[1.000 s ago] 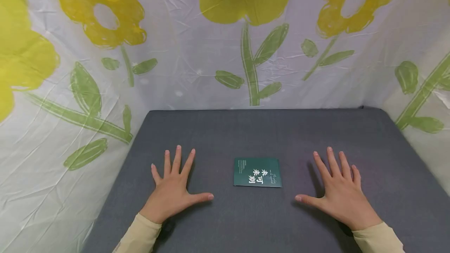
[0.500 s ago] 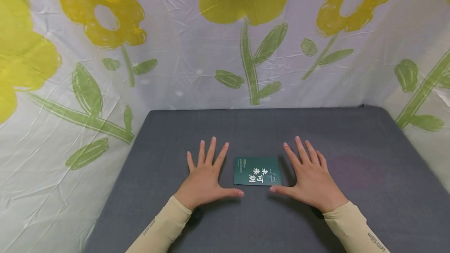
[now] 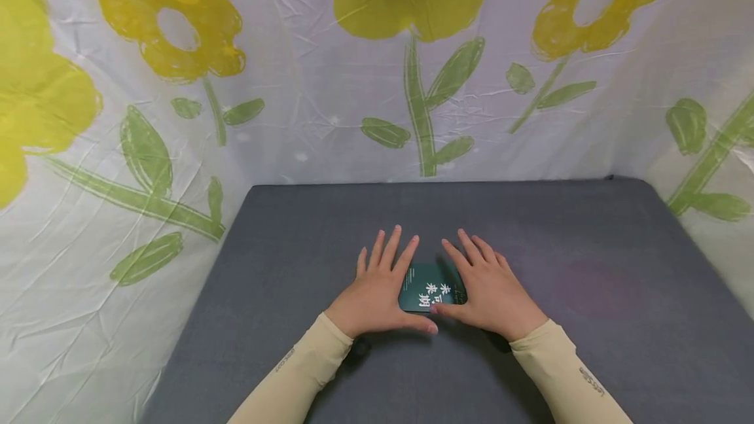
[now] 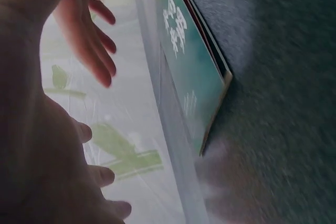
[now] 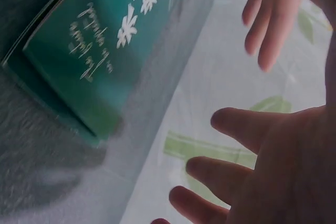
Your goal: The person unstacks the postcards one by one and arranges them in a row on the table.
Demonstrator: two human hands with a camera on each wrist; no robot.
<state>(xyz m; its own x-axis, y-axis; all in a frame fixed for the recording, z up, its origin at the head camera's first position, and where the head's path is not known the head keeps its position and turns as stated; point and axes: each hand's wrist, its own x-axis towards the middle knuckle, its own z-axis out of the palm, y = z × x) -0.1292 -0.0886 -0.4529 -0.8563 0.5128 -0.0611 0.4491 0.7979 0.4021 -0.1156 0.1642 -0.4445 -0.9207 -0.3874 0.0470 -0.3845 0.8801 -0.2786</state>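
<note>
On the table (image 3: 330, 214), the green booklet (image 3: 429, 278) lies lengthwise left to right between left hand (image 3: 375, 293) and right hand (image 3: 495, 293), fingers (image 3: 408, 253) spread, empty.

Cream sleeves (image 3: 297, 371) with dark lettering (image 3: 592, 381)

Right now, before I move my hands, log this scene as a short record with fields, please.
Object: green booklet with white characters on its cover
Placement: lying on the dark gray table, between the hands
Booklet edge: layers slightly parted, seen in both wrist views
Left hand: at the booklet's left side, fingers extended, gripping nothing
Right hand: at its right side, fingers extended, gripping nothing
Sleeves: cream, both arms
Backdrop: white cloth with yellow flowers
</note>
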